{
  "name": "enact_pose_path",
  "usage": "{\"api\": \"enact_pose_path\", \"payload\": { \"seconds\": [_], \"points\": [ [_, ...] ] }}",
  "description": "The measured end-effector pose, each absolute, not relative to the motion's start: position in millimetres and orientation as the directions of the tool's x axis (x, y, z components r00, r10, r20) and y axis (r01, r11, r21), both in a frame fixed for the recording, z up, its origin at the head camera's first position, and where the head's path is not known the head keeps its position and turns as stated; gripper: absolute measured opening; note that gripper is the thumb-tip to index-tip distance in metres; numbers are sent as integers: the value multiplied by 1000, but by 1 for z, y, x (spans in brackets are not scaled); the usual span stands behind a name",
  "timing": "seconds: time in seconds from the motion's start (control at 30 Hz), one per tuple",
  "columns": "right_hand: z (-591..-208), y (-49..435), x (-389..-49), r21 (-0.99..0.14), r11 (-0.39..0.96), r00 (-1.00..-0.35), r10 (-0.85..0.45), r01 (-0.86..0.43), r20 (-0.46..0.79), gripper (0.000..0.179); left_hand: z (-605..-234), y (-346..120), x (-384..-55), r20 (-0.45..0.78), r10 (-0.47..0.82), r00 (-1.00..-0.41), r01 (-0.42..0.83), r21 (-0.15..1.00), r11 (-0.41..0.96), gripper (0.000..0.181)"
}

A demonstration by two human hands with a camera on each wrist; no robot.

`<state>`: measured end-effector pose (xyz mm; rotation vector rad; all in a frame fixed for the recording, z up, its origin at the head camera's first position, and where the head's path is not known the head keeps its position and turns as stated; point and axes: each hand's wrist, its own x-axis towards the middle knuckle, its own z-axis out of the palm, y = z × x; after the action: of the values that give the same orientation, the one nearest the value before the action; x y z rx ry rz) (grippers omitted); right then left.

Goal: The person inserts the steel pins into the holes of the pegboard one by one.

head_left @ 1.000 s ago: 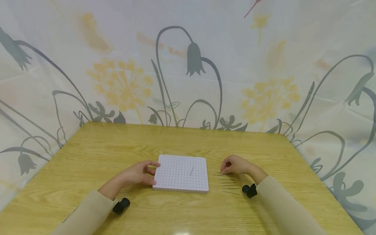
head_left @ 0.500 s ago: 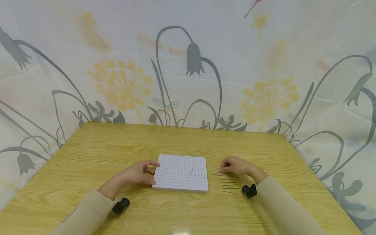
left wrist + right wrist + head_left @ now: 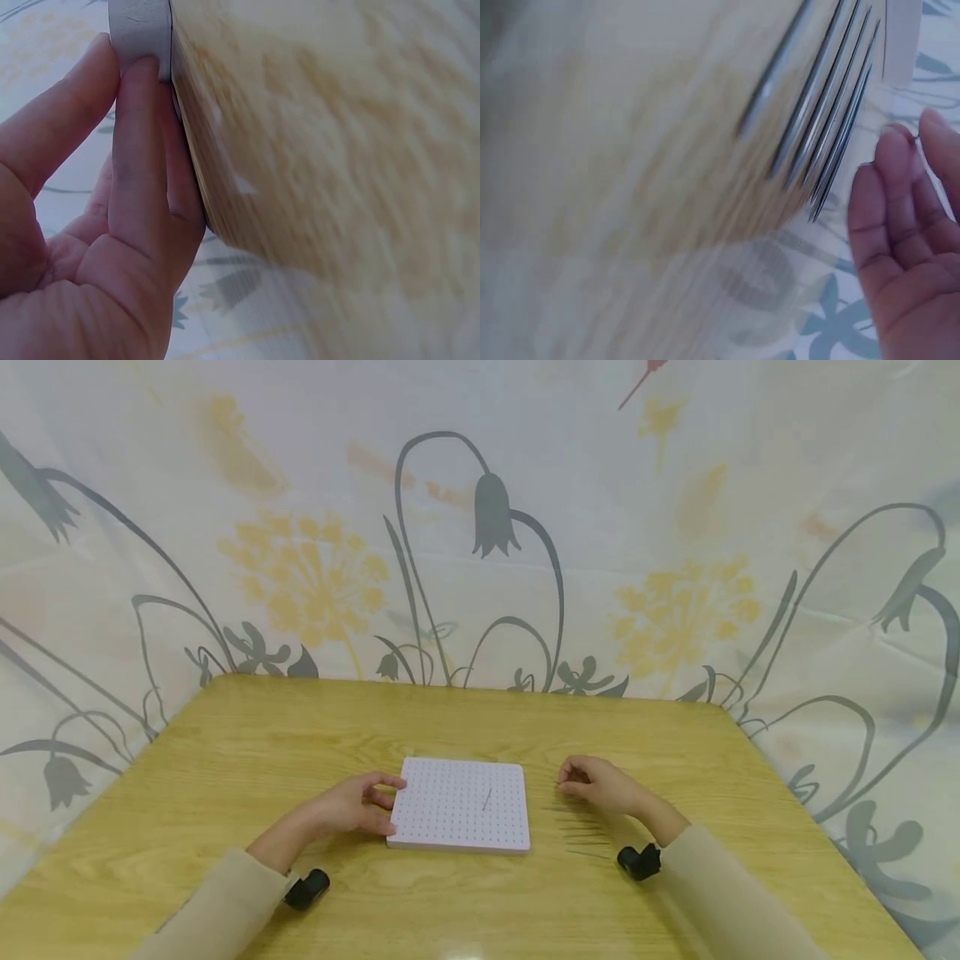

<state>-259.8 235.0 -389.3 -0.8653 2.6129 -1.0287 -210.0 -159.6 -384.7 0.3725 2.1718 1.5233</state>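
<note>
A white pegboard [image 3: 442,814] dotted with rows of small holes lies flat on the table. One thin metal rod [image 3: 487,799] stands slanting out of it, right of centre. At the board's left side is my left hand [image 3: 348,804], its fairly straight index finger and thumb spread apart and touching the edge. To the right of the board, my right hand [image 3: 603,783] pinches a thin metal rod between thumb and fingers; only a short tip of it shows. Beneath this hand several more rods [image 3: 810,91] lie side by side on the table.
The wooden table [image 3: 465,718] reaches back to a floral-patterned cloth [image 3: 337,460] that also rises at both sides. A black wrist camera [image 3: 307,889] is on the left wrist and another black camera [image 3: 638,862] on the right one.
My right hand has shifted a little up and to the left, with the rod between its fingers. My left hand and the pegboard keep their places.
</note>
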Motion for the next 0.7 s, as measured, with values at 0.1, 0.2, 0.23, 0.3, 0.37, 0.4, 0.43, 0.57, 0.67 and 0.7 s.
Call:
{"api": "enact_pose_path", "payload": {
  "seconds": [0.1, 0.2, 0.23, 0.3, 0.37, 0.4, 0.43, 0.57, 0.67, 0.7],
  "points": [
    [-389, 231, -256, -693, 556, -816, -572, -460, 83, 4, -386, -160, -210, -221, 465, -858, -52, 936, 349, 64],
    [-388, 226, -253, -722, 519, -822, -556, -457, 121, 5, -387, -160, -211, -225, 458, -860, -58, 935, 349, 64],
    [-388, 224, -252, -733, 509, -824, -553, -451, 123, 6, -387, -160, -211, -226, 457, -860, -59, 935, 351, 64],
    [-388, 220, -251, -763, 487, -829, -548, -424, 111, 6, -388, -160, -211, -227, 459, -859, -61, 935, 349, 64],
    [-389, 215, -251, -793, 460, -828, -552, -399, 97, 7, -388, -160, -211, -229, 457, -859, -63, 934, 351, 64],
    [-389, 213, -251, -806, 445, -827, -555, -390, 94, 7, -388, -160, -211, -232, 456, -859, -65, 934, 352, 64],
    [-389, 211, -250, -821, 429, -826, -556, -377, 89, 8, -388, -161, -211, -233, 455, -859, -66, 933, 353, 64],
    [-388, 203, -249, -860, 373, -823, -561, -348, 89, 9, -388, -161, -212, -234, 459, -857, -61, 931, 361, 64],
    [-387, 199, -246, -866, 361, -819, -566, -346, 91, 10, -389, -161, -212, -231, 468, -853, -53, 931, 361, 64],
    [-386, 198, -246, -864, 362, -817, -570, -351, 93, 10, -389, -161, -212, -229, 471, -852, -51, 931, 361, 65]
  ]
}}
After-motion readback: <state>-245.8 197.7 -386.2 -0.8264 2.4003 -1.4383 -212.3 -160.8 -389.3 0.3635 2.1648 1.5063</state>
